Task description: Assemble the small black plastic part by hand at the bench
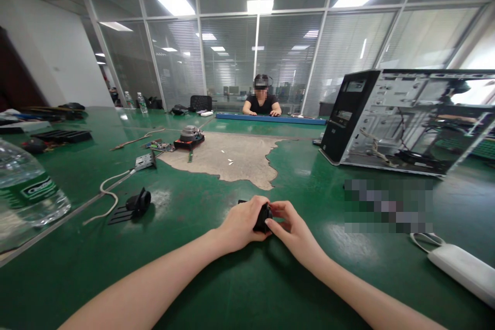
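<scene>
Head view: both hands (243,220) hold a black part (262,218).

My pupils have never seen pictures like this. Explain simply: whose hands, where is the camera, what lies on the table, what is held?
This is one picture, taken from a camera worn on a person's head, with no machine at work. Below are that person's own left hand and right hand, both bare, together holding a small black part, partly hidden. On the green table are a plastic bottle, a white block and an open computer case. Another person is across the table.
</scene>
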The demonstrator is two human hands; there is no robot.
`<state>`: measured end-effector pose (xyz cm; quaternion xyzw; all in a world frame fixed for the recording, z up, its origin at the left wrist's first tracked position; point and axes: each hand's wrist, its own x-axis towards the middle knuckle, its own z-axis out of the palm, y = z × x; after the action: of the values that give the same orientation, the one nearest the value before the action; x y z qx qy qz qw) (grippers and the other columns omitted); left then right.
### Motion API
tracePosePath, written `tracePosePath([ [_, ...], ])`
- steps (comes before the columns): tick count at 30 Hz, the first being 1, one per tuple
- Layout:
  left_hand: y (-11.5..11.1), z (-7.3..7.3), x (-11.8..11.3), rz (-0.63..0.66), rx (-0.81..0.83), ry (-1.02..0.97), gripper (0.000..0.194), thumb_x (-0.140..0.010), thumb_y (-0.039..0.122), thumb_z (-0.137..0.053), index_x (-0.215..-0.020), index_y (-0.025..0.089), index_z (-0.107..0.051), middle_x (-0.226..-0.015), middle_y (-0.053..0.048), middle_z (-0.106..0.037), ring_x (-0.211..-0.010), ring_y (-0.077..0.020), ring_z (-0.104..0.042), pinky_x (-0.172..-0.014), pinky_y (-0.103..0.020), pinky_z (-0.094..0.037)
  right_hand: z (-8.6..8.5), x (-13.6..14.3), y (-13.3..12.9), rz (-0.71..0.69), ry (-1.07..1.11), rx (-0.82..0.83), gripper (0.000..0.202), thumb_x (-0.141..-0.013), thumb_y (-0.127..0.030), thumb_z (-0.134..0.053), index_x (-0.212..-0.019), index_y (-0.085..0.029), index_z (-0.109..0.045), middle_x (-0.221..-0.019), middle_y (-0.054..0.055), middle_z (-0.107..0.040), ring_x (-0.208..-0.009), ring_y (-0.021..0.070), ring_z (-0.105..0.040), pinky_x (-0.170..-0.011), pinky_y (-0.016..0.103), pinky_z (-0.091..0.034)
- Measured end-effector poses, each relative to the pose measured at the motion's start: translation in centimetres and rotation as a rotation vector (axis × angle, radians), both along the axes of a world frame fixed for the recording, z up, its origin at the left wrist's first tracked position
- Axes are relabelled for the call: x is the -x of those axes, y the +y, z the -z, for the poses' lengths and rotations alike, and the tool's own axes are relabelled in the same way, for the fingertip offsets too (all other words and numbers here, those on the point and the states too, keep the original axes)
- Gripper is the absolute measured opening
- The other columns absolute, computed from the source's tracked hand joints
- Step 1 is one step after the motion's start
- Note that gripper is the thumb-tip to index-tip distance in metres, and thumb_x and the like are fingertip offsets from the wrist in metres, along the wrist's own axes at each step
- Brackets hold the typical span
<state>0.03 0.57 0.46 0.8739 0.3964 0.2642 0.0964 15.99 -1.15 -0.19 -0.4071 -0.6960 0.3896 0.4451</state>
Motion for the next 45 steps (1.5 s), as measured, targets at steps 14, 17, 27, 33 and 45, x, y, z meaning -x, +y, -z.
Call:
tracePosePath([
  [14, 0.02, -0.12, -0.09, -0.006, 0.003, -0.001, 0.054, -0.064, 0.028, -0.061, -0.109, 0.022, -0.033, -0.103, -0.005, -0.051, -0.085, -0.0217, -0.055, -0.071, -0.032, -0.042, -0.18, -0.04, -0.09, 0.017, -0.007, -0.031, 0.019, -0.076, -0.024, -0.052, -0.094, -0.02, -0.046, -0.096, 0.005, -0.052, -0.091, 0.0172, -0.054, -0.071, 0.029, -0.05],
  [17, 0.01, -0.11, -0.1, -0.014, 0.007, 0.001, 0.054, -0.064, 0.027, -0.061, -0.109, 0.022, -0.033, -0.102, -0.004, -0.051, -0.085, -0.0217, -0.055, -0.071, -0.032, -0.042, -0.38, -0.04, -0.22, -0.029, -0.007, 0.046, 0.019, -0.077, -0.024, -0.05, -0.095, -0.02, -0.045, -0.092, 0.004, -0.054, -0.086, 0.016, -0.057, -0.07, 0.029, -0.051],
  [27, -0.11, -0.26, -0.1, -0.009, 0.002, -0.005, 0.052, -0.065, 0.029, -0.06, -0.109, 0.022, -0.033, -0.102, -0.004, -0.051, -0.084, -0.0217, -0.055, -0.07, -0.032, -0.042, -0.38, -0.11, -0.32, 0.037, -0.021, -0.106, 0.015, -0.076, -0.021, -0.052, -0.091, -0.02, -0.049, -0.098, 0.005, -0.052, -0.092, 0.0176, -0.053, -0.07, 0.029, -0.051],
  [33, -0.14, -0.26, 0.0, -0.004, 0.002, 0.007, 0.054, -0.064, 0.028, -0.061, -0.109, 0.023, -0.033, -0.102, -0.004, -0.051, -0.084, -0.0216, -0.055, -0.07, -0.031, -0.042, -0.65, -0.13, -0.45, -0.014, -0.019, -0.019, 0.016, -0.076, -0.024, -0.051, -0.092, -0.02, -0.048, -0.092, 0.004, -0.054, -0.087, 0.0166, -0.056, -0.069, 0.029, -0.051],
  [45, -0.19, -0.1, 0.09, 0.01, -0.022, 0.027, 0.054, -0.066, 0.031, -0.06, -0.11, 0.021, -0.031, -0.103, -0.005, -0.05, -0.084, -0.0216, -0.055, -0.07, -0.032, -0.043, -0.11, -0.07, -0.26, -0.027, -0.012, 0.048, 0.023, -0.077, -0.026, -0.051, -0.098, -0.02, -0.044, -0.091, 0.004, -0.055, -0.084, 0.0157, -0.057, -0.068, 0.03, -0.051],
])
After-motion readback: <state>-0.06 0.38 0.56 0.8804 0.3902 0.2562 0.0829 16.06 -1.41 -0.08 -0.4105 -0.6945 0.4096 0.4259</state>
